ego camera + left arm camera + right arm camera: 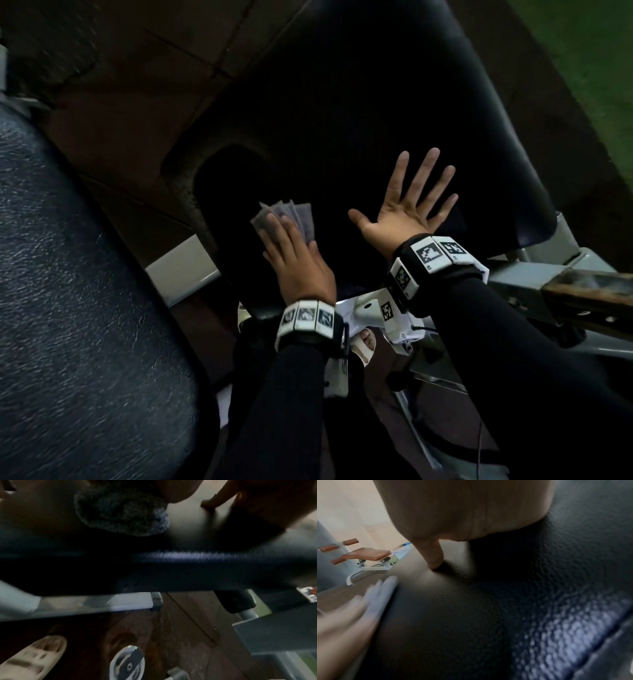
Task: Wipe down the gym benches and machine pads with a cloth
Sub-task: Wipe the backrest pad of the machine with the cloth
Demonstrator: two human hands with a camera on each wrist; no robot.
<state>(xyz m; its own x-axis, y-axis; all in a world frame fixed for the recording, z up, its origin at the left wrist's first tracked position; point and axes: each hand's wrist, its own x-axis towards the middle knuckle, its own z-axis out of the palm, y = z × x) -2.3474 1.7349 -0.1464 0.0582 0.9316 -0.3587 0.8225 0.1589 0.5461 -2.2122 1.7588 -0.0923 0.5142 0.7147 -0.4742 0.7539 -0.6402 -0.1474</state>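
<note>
A black padded bench pad (pixel 376 102) fills the middle of the head view. My left hand (pixel 294 260) presses a folded grey cloth (pixel 291 219) flat against the pad's near left part, fingers straight on top of it. My right hand (pixel 407 209) lies flat on the pad to the right of the cloth with its fingers spread, holding nothing. The left wrist view shows the fuzzy cloth (pixel 120 509) on the pad's edge (pixel 171 568). In the right wrist view a finger (pixel 435 555) dents the grained pad (pixel 488 601), with the blurred cloth (pixel 380 596) at the left.
Another blue-grey pad (pixel 68 274) stands close on the left. A grey metal frame (pixel 534 277) and a white tube (pixel 181 270) run under the bench. My sandalled foot (pixel 364 344) is on the brown floor (pixel 137 85). An orange-padded bench (pixel 368 553) stands farther off.
</note>
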